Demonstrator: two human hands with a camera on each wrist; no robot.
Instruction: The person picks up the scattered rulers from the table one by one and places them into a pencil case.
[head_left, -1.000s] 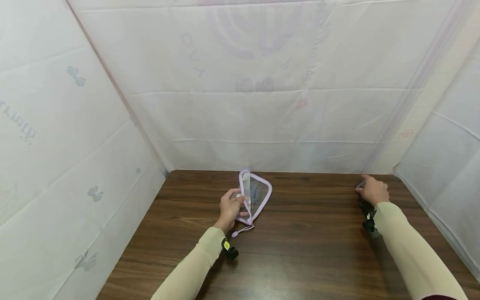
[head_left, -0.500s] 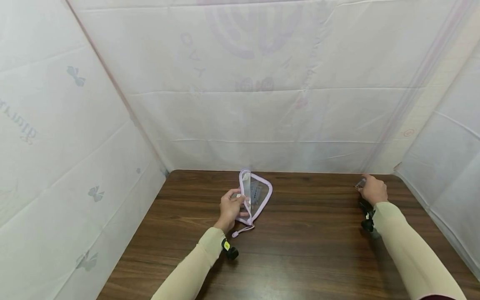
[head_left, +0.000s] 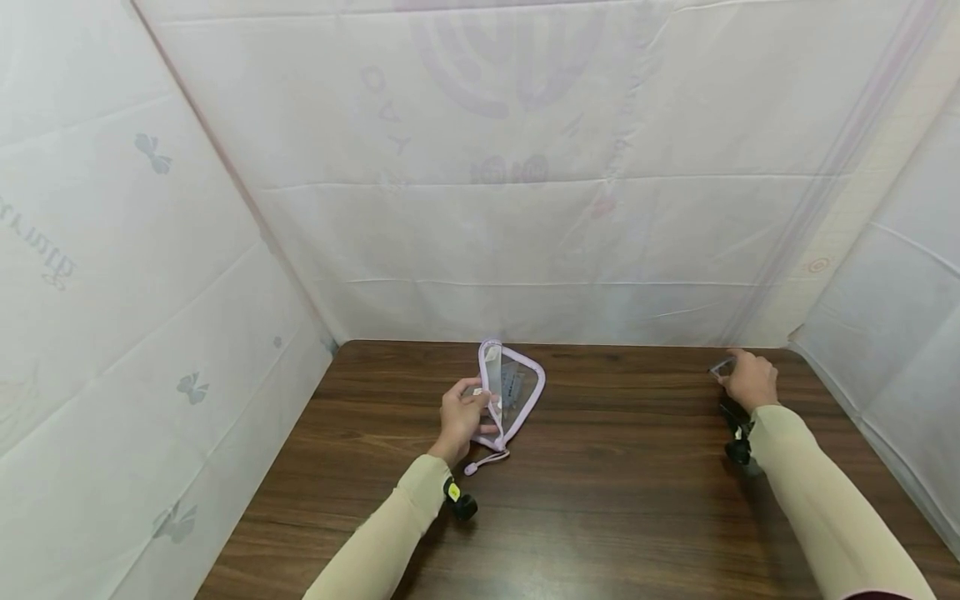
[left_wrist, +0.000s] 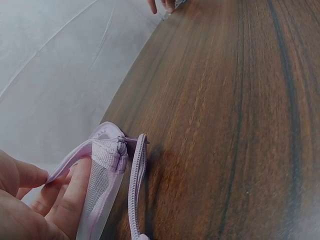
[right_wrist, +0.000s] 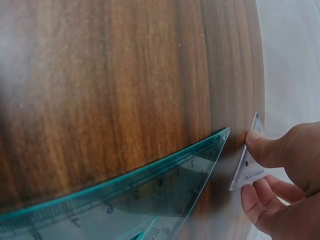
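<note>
The green set square point(right_wrist: 125, 200) runs off the wrist shot's edge at 6 o'clock, whatever's inside the mesh pouch point(head_left: 513, 387) is too tiny to make out, and the right hand point(head_left: 746, 382) hides most of the small clear ruler point(right_wrist: 248, 162).

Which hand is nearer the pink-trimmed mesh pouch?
Left. The left hand grips the mesh pouch at its open zipper edge, while the right hand is far off at the table's back right corner, pinching a small clear set square.
</note>
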